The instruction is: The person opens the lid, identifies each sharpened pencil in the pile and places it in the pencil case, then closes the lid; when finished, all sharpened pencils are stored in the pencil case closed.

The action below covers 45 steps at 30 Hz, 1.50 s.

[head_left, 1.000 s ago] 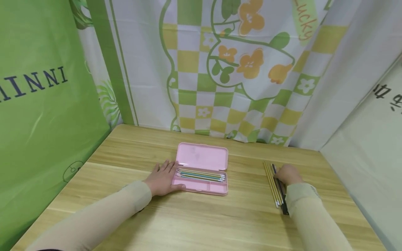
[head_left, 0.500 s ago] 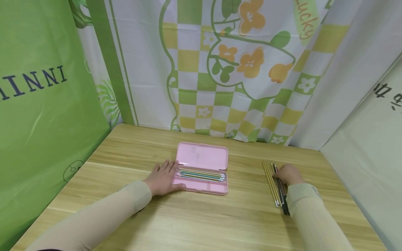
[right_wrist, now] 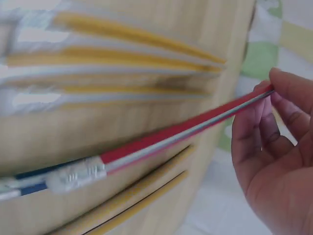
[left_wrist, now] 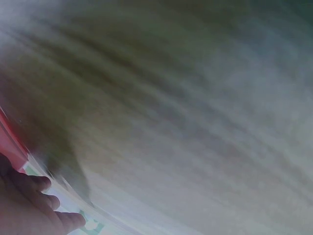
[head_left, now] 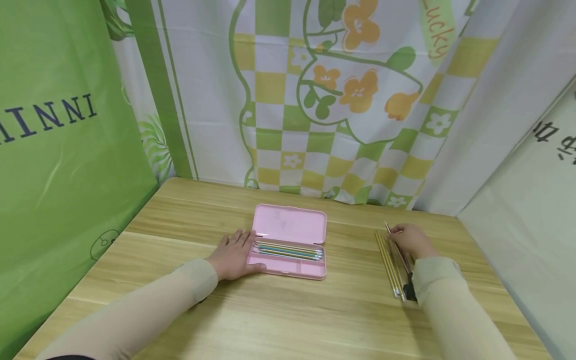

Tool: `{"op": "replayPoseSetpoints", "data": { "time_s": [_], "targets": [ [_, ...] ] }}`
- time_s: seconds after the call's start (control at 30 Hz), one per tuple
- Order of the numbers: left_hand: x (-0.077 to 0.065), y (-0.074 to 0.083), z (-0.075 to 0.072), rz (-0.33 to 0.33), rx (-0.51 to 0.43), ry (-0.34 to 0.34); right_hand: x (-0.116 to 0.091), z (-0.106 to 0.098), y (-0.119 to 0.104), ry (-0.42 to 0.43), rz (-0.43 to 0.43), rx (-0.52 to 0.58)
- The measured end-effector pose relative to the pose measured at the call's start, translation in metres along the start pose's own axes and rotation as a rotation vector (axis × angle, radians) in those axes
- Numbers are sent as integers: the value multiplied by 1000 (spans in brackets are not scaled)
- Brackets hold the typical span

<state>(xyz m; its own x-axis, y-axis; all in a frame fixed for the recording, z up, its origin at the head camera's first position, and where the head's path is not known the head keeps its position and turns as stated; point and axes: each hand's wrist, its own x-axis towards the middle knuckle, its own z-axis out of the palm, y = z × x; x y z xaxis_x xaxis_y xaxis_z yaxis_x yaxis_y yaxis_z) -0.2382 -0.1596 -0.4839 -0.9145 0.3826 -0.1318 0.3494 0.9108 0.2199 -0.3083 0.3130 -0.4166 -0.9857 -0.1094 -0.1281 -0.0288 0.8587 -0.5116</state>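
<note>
My left hand (head_left: 231, 257) rests with its fingers straight across the left end of an open pink pencil case (head_left: 313, 270), its thumb along the near edge. Several pencils (head_left: 288, 251), yellow-striped and teal, lie in the case's long back compartment. On the right side of the table my right hand (head_left: 411, 240) pinches a red pencil with a silver stripe (right_wrist: 161, 139) close to one end, and the pencil slants up off the table. Yellow-striped pencils (head_left: 387, 262) lie just left of that hand. A black object (head_left: 409, 291) sits by its cuff, partly hidden.
The wooden table (head_left: 279, 320) carries the case near its middle. A patterned curtain (head_left: 288, 125) hangs along the back edge, a green cloth (head_left: 58, 190) on the left, and a pale panel (head_left: 531, 215) on the right.
My right hand has shifted slightly away from me and raised one end of the red pencil. Beforehand its fingers were down among the dark pencils. My left hand has stayed put.
</note>
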Motion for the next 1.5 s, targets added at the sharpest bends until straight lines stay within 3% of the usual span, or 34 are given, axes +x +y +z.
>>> {"op": "replayPoseSetpoints", "data": {
  "time_s": [0.1,0.2,0.43,0.67,0.83,1.07,1.5],
  "targets": [
    [0,0,0,-2,0,-1,2,-1,-15,-43,-27,88],
    [-1,0,0,-4,-4,-4,5,1,-30,-81,-25,252],
    [-3,3,-5,-8,3,-12,15,11,-66,-27,-5,654],
    [-6,7,-10,-10,2,-30,20,17,-97,-73,-54,807],
    [-7,7,-12,0,2,-20,22,21,-114,-163,-89,845],
    [-7,6,-10,4,-1,-11,27,32,-137,-260,-142,786],
    [-3,3,-5,-15,20,-4,29,66,-187,-443,-290,507]
  ]
}}
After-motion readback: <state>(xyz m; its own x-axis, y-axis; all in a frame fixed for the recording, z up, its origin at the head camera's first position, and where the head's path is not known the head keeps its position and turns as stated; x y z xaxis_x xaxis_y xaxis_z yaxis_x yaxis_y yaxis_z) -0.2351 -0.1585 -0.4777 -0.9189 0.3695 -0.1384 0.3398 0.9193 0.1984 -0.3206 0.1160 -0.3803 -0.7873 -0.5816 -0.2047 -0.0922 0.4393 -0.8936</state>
